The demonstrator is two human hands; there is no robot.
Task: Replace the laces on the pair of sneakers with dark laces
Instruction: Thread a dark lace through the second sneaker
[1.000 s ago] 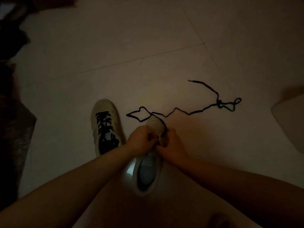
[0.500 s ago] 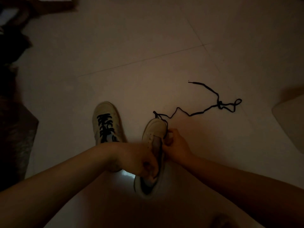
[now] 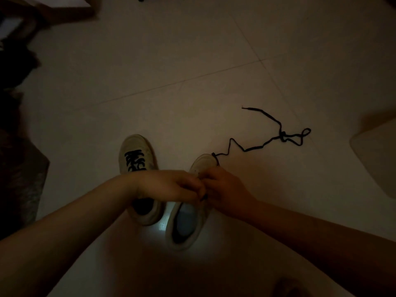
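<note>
At the far left edge a dark, mottled cloth or mat (image 3: 23, 185) lies in shadow, too dim to make out. Next comes the left sneaker (image 3: 137, 151), pale with a rounded toe, standing on the light tiled floor (image 3: 192, 71); dark laces cross its front in a ladder of bars, and its heel opening shows below the person's left forearm, which lies across its middle. The left hand (image 3: 171, 185) reaches rightward over that shoe, its fingers curled at the eyelet area of the right sneaker (image 3: 186, 224), where it meets the right hand (image 3: 225, 187); both seem to pinch something there, though the dim light hides exactly what each grips. The right sneaker is pale too, just beside the first, its toe pointing away, with a bluish insole visible in its open mouth and no lacing visible across its front. From its toe a dark lace (image 3: 257, 145) trails off to the right along the floor, kinked in zigzags, looped and tangled near its far bend, its free tip lying further out. A pale object (image 3: 377, 155) sits at the right edge.
</note>
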